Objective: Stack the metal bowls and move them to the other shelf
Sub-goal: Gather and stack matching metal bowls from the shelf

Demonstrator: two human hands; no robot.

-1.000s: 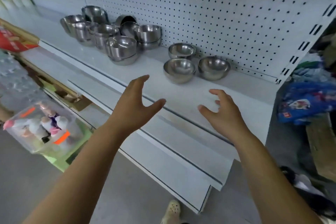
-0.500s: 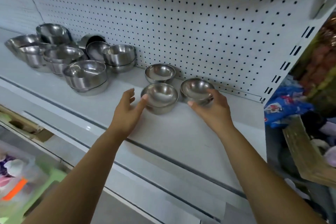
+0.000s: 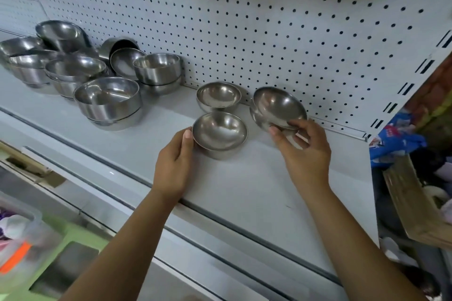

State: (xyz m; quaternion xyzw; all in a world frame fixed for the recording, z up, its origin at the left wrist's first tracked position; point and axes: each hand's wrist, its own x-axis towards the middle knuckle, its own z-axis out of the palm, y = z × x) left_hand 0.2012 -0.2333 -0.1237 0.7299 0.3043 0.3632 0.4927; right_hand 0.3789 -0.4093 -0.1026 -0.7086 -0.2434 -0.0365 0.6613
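Note:
Three small metal bowls stand on the white shelf. My right hand grips the right bowl by its near rim and holds it tilted, its far side raised. The front bowl sits upright, and my left hand touches its left side with thumb and fingers around the wall. Just behind it, the back bowl rests alone against the pegboard.
A cluster of several larger metal bowls, some stacked, fills the shelf's left part. Pegboard wall stands behind. Lower shelves step out below. Packaged goods and a wooden crate sit at the right.
Both hands reached up from below the shelf to the small bowls. My right hand has taken the right bowl and tipped it up; my left hand closed in on the front bowl.

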